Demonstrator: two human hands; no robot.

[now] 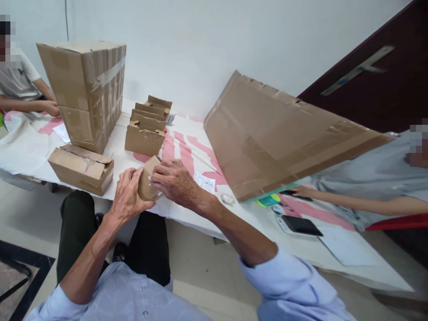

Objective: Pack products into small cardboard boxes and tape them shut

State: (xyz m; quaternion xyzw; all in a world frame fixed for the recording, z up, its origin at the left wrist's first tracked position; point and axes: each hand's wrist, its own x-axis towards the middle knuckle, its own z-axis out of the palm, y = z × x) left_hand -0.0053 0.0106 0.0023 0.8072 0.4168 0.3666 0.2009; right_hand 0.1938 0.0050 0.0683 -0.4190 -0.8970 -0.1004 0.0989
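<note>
A small brown cardboard box (147, 177) is held at the table's near edge between both hands. My left hand (127, 194) wraps its left side with fingers curled over the top. My right hand (174, 180) lies over its right side, fingers pressed on the box. Behind it stands a row of several small folded cardboard boxes (147, 127). A small printed paper slip (204, 182) lies just right of my right hand.
A tall taped carton (87, 89) stands at the back left, a low open carton (82, 167) in front of it. A big flattened cardboard sheet (277, 133) leans at the right. A phone (299, 224) lies near another person's arm (351, 203). A second person sits far left (23, 84).
</note>
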